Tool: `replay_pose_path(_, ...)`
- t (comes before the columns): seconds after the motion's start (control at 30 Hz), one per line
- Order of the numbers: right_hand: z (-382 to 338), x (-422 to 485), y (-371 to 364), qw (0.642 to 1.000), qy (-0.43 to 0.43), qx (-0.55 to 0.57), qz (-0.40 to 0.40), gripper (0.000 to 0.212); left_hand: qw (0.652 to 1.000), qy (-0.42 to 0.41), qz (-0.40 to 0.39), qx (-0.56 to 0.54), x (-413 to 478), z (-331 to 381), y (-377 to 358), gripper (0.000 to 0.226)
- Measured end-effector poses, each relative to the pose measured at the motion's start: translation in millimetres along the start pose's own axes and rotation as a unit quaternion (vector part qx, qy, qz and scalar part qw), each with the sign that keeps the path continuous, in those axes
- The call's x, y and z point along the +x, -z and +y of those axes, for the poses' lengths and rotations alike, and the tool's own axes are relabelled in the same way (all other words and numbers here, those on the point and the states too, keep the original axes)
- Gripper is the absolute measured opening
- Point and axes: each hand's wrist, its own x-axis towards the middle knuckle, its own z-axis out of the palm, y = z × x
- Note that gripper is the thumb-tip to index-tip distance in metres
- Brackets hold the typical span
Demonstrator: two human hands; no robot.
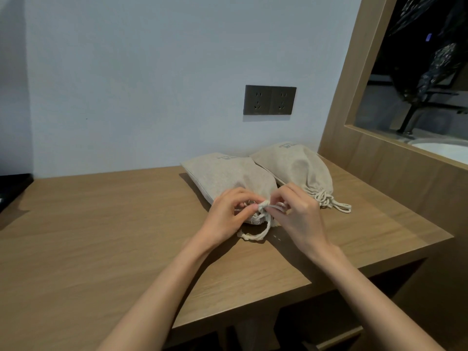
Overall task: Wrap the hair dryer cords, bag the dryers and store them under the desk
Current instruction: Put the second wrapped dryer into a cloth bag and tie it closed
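Note:
Two beige cloth drawstring bags lie side by side on the wooden desk (101, 224), both bulging; what fills them is hidden. The nearer bag (222, 173) has its gathered mouth between my hands. My left hand (228, 214) pinches its white drawstring (260, 231) at the knot, and my right hand (298, 214) pinches the same cord from the other side. A loop of cord hangs onto the desk below my fingers. The farther bag (296, 163) lies to the right with its mouth drawn tight and its cord tied in a knot (326, 198).
A dark double wall socket (269, 100) sits on the white wall behind the bags. A wooden side panel (367, 153) with a glass window rises at the right. A dark object (12, 188) lies at the desk's left edge. Open space shows under the desk front (316, 325).

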Motion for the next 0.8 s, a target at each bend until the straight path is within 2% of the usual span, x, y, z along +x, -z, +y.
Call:
replay_pose_path(0.2,1,-6,2,0.997,-0.047,0.066,-0.010,0.014,0.993,-0.024,0.016,0.114,-1,0,1,0.019)
replay_pose_path(0.27,2,-8,6,0.993,-0.069,0.092,0.006,0.011,0.978,-0.034,0.047,0.202,-4,-1,8,0.022)
replay_pose_path(0.33,5,-14,11,0.988,-0.102,0.118,0.017,0.008,0.948,-0.056,0.089,0.300,-7,-6,19,0.026)
replay_pose_path(0.43,7,-21,11,0.976,-0.155,0.149,0.013,0.007,0.934,-0.058,0.107,0.335,-9,-8,27,0.022)
replay_pose_path(0.53,9,-21,7,0.955,-0.227,0.192,0.000,0.007,0.966,0.003,0.067,0.250,-9,-5,19,0.016)
replay_pose_path(0.6,11,-24,4,0.957,-0.226,0.182,-0.021,0.007,0.984,0.049,0.033,0.168,-9,-5,13,0.012)
replay_pose_path(0.67,12,-27,2,0.967,-0.204,0.144,-0.043,0.005,0.991,0.096,-0.001,0.098,-8,-3,9,0.011)
replay_pose_path(0.8,11,-26,2,0.971,-0.194,0.123,-0.064,0.007,0.984,0.174,-0.040,-0.022,-4,7,5,0.025)
